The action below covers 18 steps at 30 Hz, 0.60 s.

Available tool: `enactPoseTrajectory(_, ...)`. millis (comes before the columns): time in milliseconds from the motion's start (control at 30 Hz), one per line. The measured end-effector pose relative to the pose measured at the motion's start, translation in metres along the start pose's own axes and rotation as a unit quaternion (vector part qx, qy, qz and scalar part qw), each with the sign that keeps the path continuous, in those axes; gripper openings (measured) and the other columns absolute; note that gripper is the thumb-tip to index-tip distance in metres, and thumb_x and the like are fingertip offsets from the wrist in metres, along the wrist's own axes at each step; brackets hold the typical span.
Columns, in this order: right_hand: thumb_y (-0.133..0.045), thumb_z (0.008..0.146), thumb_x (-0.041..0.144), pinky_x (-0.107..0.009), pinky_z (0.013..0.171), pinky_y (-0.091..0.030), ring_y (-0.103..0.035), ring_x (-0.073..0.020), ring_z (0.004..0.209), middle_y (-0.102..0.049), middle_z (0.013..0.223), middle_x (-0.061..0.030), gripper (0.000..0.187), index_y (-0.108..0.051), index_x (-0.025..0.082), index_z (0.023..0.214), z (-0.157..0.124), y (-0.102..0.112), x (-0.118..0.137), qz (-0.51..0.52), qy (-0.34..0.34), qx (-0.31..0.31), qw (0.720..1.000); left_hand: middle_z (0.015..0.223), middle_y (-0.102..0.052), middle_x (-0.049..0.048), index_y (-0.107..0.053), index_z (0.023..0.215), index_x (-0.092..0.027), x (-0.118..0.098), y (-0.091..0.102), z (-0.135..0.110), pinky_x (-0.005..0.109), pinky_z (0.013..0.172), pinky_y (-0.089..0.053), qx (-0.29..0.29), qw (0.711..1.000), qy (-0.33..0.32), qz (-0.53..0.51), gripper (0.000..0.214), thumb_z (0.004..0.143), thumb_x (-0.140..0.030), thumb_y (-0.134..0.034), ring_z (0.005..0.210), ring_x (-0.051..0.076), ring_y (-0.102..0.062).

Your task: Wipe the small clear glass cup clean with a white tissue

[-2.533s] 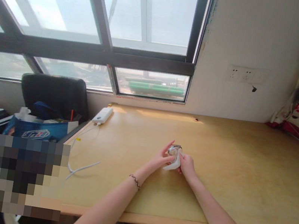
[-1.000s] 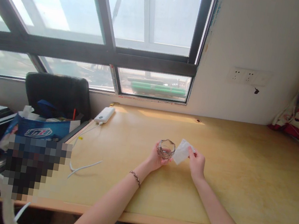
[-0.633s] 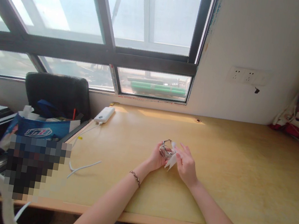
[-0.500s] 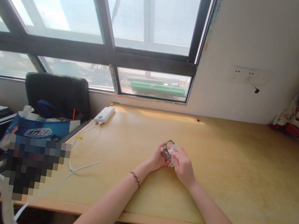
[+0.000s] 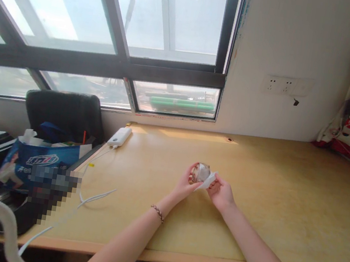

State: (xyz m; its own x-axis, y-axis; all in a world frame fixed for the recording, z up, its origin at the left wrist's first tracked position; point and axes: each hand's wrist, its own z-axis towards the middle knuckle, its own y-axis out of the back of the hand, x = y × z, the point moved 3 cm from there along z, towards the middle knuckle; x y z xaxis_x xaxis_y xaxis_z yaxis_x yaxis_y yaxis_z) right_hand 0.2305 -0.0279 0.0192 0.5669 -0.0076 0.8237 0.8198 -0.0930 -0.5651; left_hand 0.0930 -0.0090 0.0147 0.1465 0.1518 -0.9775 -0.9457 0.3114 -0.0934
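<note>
Over the middle of the table, my left hand point(image 5: 185, 183) is wrapped round a small brownish see-through glass point(image 5: 195, 174), its mouth tilted toward the camera. White tissue point(image 5: 208, 180) fills part of the mouth and hangs out over the right side. My right hand point(image 5: 221, 193) pinches that loose end, close beside the glass. The glass's lower part is hidden by my left fingers.
The wooden table point(image 5: 269, 186) runs back to the wall and window. A white power bank point(image 5: 119, 137) with a white cable point(image 5: 96, 197) lies at its left edge. A black chair point(image 5: 65, 111) and a blue bag point(image 5: 47, 159) stand to the left.
My right hand has shifted slightly right and turned, now pulling the tissue's end outward instead of pressing over the glass. The glass's mouth faces the camera more. The view has moved slightly.
</note>
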Motion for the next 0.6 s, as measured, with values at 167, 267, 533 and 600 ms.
enactPoseTrajectory(167,-0.046,0.075,0.019,-0.032,0.063,-0.052,-0.063,-0.0167,0.064,-0.065,0.063,-0.0019,0.015,-0.056,0.020,0.064,0.008,0.012,-0.003,0.066,-0.026,-0.045,0.996,0.129,-0.035,0.0085,-0.041,0.119,-0.024,-0.013,-0.006,-0.004,0.034,0.091,-0.033,0.020,0.995,-0.091,0.033,0.068,0.058,-0.016,-0.068,0.116,0.026,-0.033)
enactPoseTrajectory(267,-0.043,0.076,0.018,-0.030,0.062,-0.052,-0.063,-0.0160,0.065,-0.065,0.064,-0.0014,0.018,-0.056,0.021,0.063,0.008,0.014,-0.001,0.084,-0.032,-0.064,0.994,0.130,-0.032,0.0085,-0.043,0.117,-0.024,-0.018,-0.009,-0.007,0.036,0.094,-0.031,0.042,0.992,-0.112,0.041,0.064,0.058,-0.012,-0.066,0.120,0.026,-0.028)
enactPoseTrajectory(533,-0.048,0.076,0.025,-0.026,0.059,-0.051,-0.063,-0.0156,0.065,-0.067,0.068,-0.0021,0.015,-0.059,0.018,0.069,0.004,0.006,0.001,0.029,0.000,-0.037,0.999,0.124,-0.040,0.0084,-0.041,0.115,-0.027,-0.008,-0.006,-0.004,0.032,0.075,-0.047,0.020,0.996,0.025,-0.079,0.071,0.052,-0.016,-0.072,0.094,0.021,-0.054)
enactPoseTrajectory(600,-0.049,0.075,0.028,-0.027,0.061,-0.050,-0.063,-0.0168,0.067,-0.067,0.070,-0.0040,0.017,-0.060,0.016,0.071,0.003,0.003,0.002,0.014,0.000,-0.027,1.000,0.121,-0.045,0.0083,-0.042,0.114,-0.026,-0.003,-0.006,-0.004,0.030,0.068,-0.049,0.011,0.990,0.079,-0.120,0.070,0.052,-0.020,-0.073,0.086,0.020,-0.058)
